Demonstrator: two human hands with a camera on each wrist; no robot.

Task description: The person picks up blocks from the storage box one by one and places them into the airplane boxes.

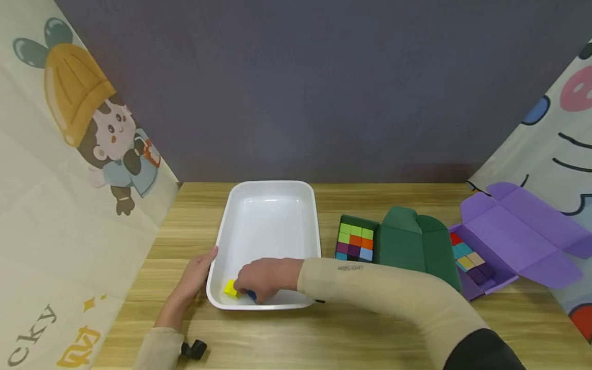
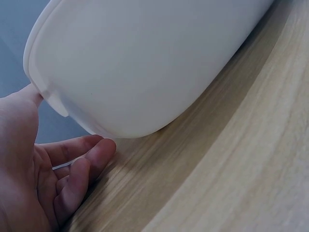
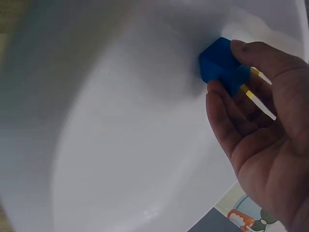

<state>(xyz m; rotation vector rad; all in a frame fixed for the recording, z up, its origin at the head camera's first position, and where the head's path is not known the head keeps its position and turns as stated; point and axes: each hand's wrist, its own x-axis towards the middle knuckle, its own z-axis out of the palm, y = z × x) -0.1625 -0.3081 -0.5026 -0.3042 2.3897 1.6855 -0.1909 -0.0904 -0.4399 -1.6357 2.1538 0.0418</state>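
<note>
A white tray [image 1: 268, 231] lies on the table. My left hand [image 1: 196, 275] holds its left rim; in the left wrist view the thumb is at the rim and the curled fingers are below it by the tray's outer wall. Inside the tray's near end, my right hand [image 1: 267, 278] pinches a blue cube [image 3: 219, 60] between thumb and fingers. Just left of that hand sits a yellow cube [image 1: 230, 289], on the tray floor. Behind the right fingers in the right wrist view, small bits of yellow show, mostly hidden.
Right of the tray, an open green box [image 1: 402, 239] holds several coloured cubes. Farther right stands an open purple box [image 1: 513, 231], also with cubes. The right sleeve [image 1: 370, 280] crosses in front of the green box. A dark wall rises behind the table.
</note>
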